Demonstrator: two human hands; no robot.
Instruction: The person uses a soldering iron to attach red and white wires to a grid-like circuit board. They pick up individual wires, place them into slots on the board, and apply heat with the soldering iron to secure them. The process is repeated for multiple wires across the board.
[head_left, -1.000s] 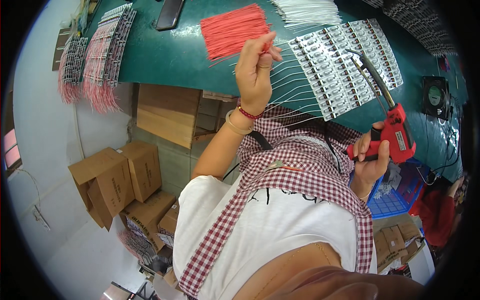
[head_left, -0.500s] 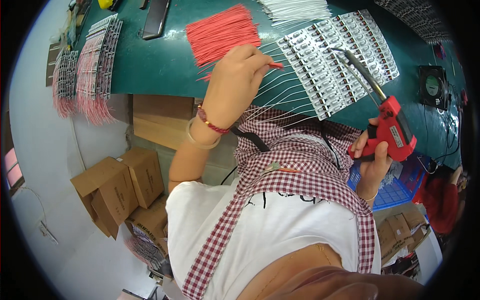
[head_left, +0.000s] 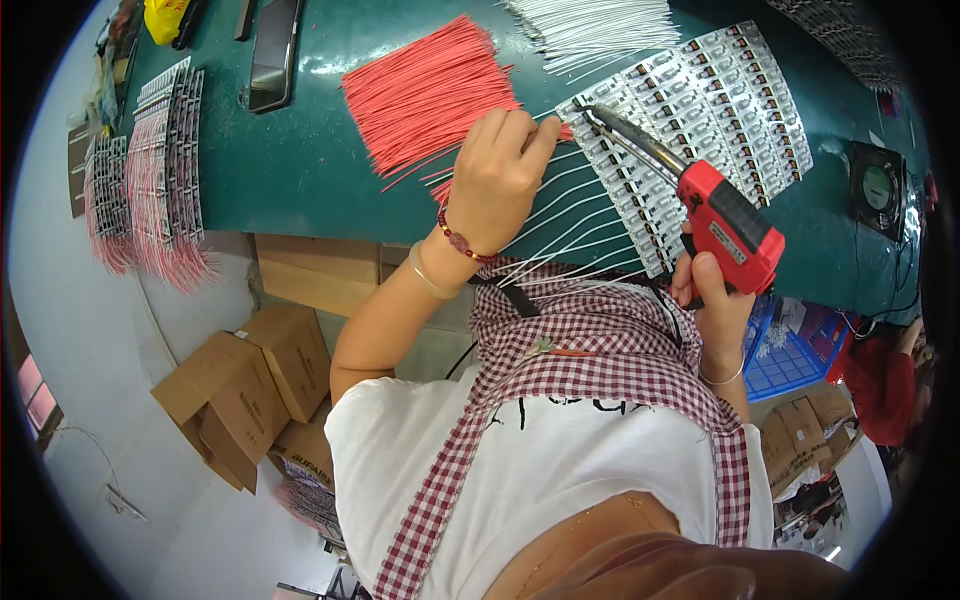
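Note:
My left hand (head_left: pixel 500 175) is closed in a pinch on red wires, whose ends (head_left: pixel 566 131) show just past the fingertips at the panel's upper left corner. Behind it lies a pile of red wires (head_left: pixel 425 95). In my right hand (head_left: pixel 718 300) is a red and black soldering gun (head_left: pixel 738 225), its tip reaching to the panel's left edge near my left fingers. The silver panel of small circuit boards (head_left: pixel 690 110) lies tilted on the bench. White wires (head_left: pixel 570 215) run from its left edge toward my apron. Whether the tip touches is too small to tell.
A green bench (head_left: pixel 290 170) carries white wires (head_left: pixel 595 30), a dark phone (head_left: pixel 275 55) and wired board panels (head_left: pixel 165 165) at the left. A small black fan-like device (head_left: pixel 876 187) stands at the right. Below are a blue basket (head_left: pixel 790 360) and cardboard boxes (head_left: pixel 240 400). Another person's red sleeve (head_left: pixel 880 390) shows at right.
The soldering gun has moved left, its tip now at the panel's left edge. My left hand has shifted right to that corner with the red wires. The whole view has shifted a little.

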